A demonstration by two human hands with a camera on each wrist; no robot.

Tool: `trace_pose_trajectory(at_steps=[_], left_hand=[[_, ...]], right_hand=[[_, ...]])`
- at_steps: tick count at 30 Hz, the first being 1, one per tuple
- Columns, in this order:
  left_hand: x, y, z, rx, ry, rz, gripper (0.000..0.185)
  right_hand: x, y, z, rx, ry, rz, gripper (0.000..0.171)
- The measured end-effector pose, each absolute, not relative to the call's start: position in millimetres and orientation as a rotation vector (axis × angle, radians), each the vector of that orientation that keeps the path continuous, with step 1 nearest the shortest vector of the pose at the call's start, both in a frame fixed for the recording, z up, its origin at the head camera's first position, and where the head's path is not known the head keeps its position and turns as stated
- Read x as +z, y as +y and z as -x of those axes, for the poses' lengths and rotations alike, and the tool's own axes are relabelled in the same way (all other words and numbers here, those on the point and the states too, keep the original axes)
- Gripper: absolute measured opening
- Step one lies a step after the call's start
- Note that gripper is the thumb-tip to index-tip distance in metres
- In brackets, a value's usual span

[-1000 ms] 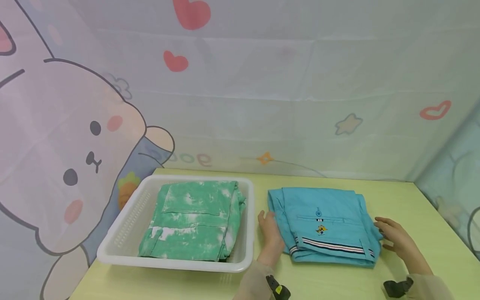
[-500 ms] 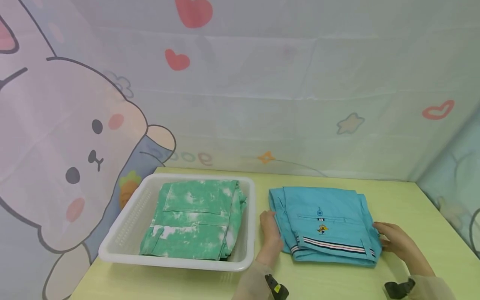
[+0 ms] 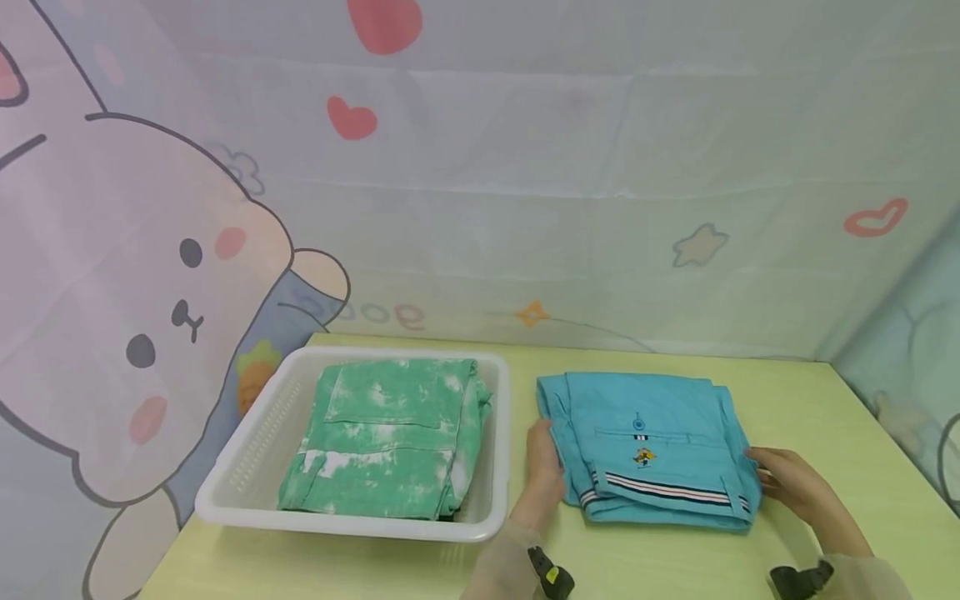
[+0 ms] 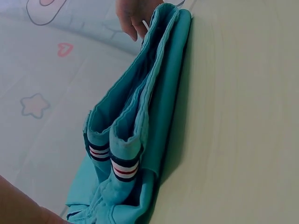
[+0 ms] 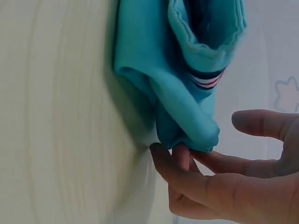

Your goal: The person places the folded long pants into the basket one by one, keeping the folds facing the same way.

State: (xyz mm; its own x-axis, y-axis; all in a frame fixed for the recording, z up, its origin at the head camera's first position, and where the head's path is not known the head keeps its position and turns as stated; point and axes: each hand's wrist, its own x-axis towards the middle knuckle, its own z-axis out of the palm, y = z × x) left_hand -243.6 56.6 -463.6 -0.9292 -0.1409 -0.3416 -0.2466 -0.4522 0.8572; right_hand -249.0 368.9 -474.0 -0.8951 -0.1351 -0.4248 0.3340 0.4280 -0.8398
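Note:
Light-blue trousers lie folded on the table, a striped waistband along the near side and a small embroidered figure above it. My left hand touches their left edge, its fingertips partly hidden by the cloth. At the opposite edge is my right hand. The right wrist view shows its fingers at the underside of the trousers' corner, the thumb held apart from the fabric. From the left wrist, the folded waistband stands out in layers, and the right hand shows beyond it.
A white plastic basket stands left of the trousers, holding green-and-white tie-dye folded clothing. The pale yellow table ends at a printed cloth backdrop. A dark cable hangs at the right.
My left hand's fingers have drawn in from spread to against the trousers' left edge. The right hand has moved slightly down and closer to the right edge. The trousers stay in place.

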Motion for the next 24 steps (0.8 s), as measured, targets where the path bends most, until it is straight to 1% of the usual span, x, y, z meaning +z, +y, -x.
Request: trace_pose_trajectory(at_steps=[14,20,24], left_hand=[[-465.3,56.6,244.5,2.484,1.613,0.537,0.065],[-466.1,55.0,244.0,2.453,1.609,0.471,0.068],[-466.3,55.3,242.8,2.416,1.615,0.432,0.066]], right_hand=[[-471.0,363.5,245.1,-1.547,2.146,-0.188,0.068],[-470.3,361.5,240.8,-1.552,2.156,-0.173,0.067],[-471.2,364.4,237.8,-1.517,2.206,-0.169,0.064]])
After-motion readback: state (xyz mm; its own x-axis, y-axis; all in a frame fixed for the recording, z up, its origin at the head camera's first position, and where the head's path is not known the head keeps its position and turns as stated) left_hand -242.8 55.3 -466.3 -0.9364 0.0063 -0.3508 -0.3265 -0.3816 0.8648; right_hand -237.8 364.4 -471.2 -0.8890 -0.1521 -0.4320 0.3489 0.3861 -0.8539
